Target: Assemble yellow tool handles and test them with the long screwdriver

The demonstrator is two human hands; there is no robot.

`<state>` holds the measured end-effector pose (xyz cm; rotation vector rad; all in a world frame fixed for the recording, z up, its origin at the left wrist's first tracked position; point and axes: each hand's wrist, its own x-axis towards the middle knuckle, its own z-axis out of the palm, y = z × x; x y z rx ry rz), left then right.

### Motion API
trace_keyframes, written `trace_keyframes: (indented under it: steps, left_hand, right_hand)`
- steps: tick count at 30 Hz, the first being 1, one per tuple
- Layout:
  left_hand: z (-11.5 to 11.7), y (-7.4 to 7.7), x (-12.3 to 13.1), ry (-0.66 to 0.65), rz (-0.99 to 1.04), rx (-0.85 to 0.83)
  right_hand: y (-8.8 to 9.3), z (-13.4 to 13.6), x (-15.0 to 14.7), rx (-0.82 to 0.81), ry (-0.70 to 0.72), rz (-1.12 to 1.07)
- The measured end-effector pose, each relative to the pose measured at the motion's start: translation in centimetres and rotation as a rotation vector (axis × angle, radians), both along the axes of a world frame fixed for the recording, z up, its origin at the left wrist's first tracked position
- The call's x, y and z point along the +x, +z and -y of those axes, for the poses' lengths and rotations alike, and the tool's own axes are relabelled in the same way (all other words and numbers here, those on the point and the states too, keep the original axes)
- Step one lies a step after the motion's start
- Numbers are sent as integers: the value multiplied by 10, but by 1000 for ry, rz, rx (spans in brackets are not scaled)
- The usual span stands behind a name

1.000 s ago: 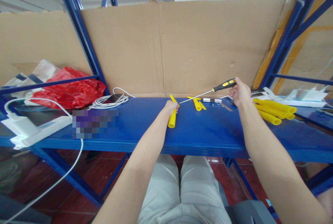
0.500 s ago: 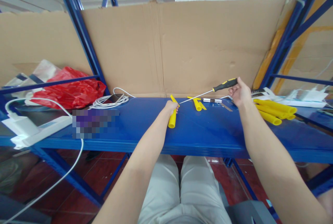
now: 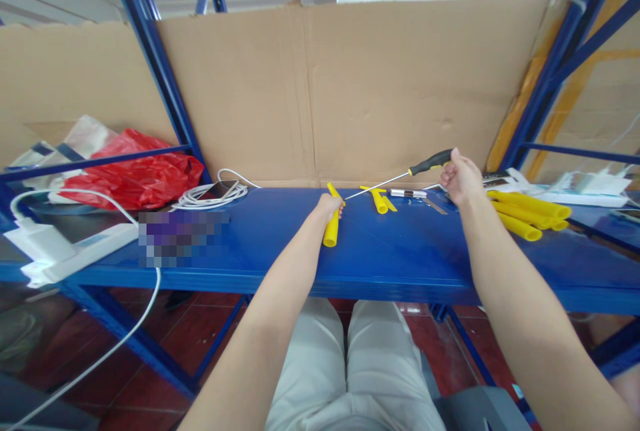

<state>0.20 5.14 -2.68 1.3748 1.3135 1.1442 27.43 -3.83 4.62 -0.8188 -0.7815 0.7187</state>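
Observation:
My left hand (image 3: 331, 205) is closed around a yellow plastic tube (image 3: 331, 233) with a crosspiece near its top, on the blue shelf. Between the fingers of my right hand (image 3: 462, 177) is the handle end of a long screwdriver (image 3: 431, 162) with a black and yellow grip. Its metal shaft slants down to the left, and the tip meets the yellow piece beside my left fingers; the exact contact is hidden. Just right of that lies another yellow tube piece (image 3: 381, 204). A small white and dark object (image 3: 408, 193) and a thin metal strip (image 3: 437, 206) lie behind.
Several yellow tubes (image 3: 530, 212) are piled at the right. On the left are a white power strip (image 3: 95, 252), a coiled white cable (image 3: 210, 196) and a red plastic bag (image 3: 137, 167). A cardboard panel (image 3: 400, 84) stands along the back of the blue shelf (image 3: 280, 244).
The screwdriver handle has turned about its axis, its yellow marking now facing another way. My right fingers have shifted on the handle end. My left hand and the tube have stayed in place.

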Motion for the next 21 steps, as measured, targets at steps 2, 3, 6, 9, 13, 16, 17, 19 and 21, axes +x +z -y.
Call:
trace_keyframes:
  steps: [2,3,6,9,13,16,17,19,21]
  left_hand:
    - [0,1,0,11,1,-9]
    - [1,1,1,17,1,-14]
    - [2,2,2,39,-1,-28]
    - [4,5,2,56,-7,-44]
    - [9,8,2,62,-12,-57]
    - [13,10,1,59,-15,-58]
    - [15,11,1,54,-18,-59]
    - [18,13,0,41,-24,-66]
    - [22,14,0,32,-33,-77]
  right_hand:
    - [1,1,-2,4,-19,9]
    - [1,1,-2,6,-26,14]
    - [1,0,-2,3,-35,21]
    - [0,-2,0,-4,-34,27]
    - [-1,-3,0,4,-30,38]
    - [-2,-3,-2,13,-30,38]
    - [-3,-3,-3,16,-31,36]
    - [-3,-4,-4,20,-39,23]
    - [-4,-6,-4,28,-49,-8]
